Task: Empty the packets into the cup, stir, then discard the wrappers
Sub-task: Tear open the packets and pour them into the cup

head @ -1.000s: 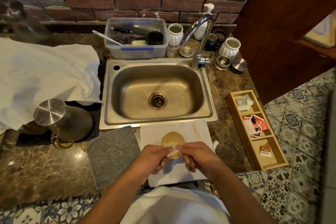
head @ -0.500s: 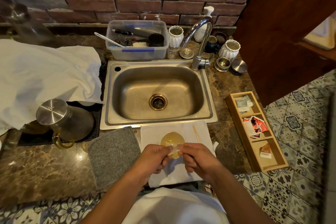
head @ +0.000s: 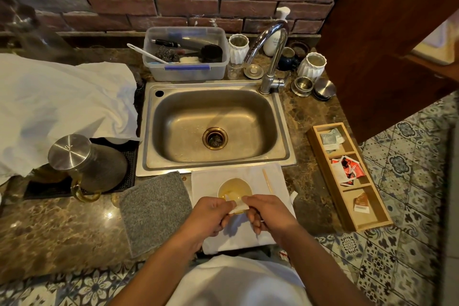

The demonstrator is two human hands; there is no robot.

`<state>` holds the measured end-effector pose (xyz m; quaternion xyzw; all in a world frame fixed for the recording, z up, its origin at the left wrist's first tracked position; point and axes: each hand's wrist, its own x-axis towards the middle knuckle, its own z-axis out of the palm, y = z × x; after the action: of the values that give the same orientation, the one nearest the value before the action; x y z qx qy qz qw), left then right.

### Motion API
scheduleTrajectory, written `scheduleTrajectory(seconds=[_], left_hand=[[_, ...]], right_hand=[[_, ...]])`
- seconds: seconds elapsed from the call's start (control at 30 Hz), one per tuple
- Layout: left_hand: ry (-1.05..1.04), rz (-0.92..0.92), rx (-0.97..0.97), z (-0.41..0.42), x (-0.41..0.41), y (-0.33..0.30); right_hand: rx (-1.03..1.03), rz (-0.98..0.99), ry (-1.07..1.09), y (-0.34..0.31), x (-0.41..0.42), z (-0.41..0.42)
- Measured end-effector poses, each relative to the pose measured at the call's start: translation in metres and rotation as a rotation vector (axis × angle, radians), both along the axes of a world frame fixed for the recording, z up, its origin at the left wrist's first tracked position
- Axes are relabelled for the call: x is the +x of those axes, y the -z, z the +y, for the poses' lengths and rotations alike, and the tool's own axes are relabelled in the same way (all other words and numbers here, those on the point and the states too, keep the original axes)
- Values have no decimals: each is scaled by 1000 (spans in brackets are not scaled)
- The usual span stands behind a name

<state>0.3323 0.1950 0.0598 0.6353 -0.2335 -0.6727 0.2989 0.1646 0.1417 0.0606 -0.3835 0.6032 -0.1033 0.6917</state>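
Left hand (head: pixel 210 215) and right hand (head: pixel 267 212) each pinch one end of a small white packet (head: pixel 239 206), held between them over the 6 o'clock rim of the glass cup (head: pixel 234 187). A wooden stirrer (head: pixel 267 180) lies at the cup's 2 o'clock, on the white napkin (head: pixel 206 184).

White packet (head: pixel 239 206) over amber-filled cup (head: pixel 234 187)

Two hands: left hand (head: pixel 210 216), right hand (head: pixel 269 213). One cup (head: pixel 235 190), one stir stick (head: pixel 267 180), one white packet (head: pixel 240 205). Two white ribbed jars: left jar (head: pixel 238 47), right jar (head: pixel 312 64).
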Motion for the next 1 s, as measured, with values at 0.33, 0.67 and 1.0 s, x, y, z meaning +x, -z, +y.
scheduleTrajectory(seconds=[0.33,0.67,1.0], left_hand=[[-26,1,6,3,1,0],[-82,5,32,1,1,0],[-46,-18,44,0,1,1]], right_hand=[[-18,-47,-124,-10,-3,-4],[43,-44,-94,-7,-3,0],[48,-91,-35,-5,1,0]])
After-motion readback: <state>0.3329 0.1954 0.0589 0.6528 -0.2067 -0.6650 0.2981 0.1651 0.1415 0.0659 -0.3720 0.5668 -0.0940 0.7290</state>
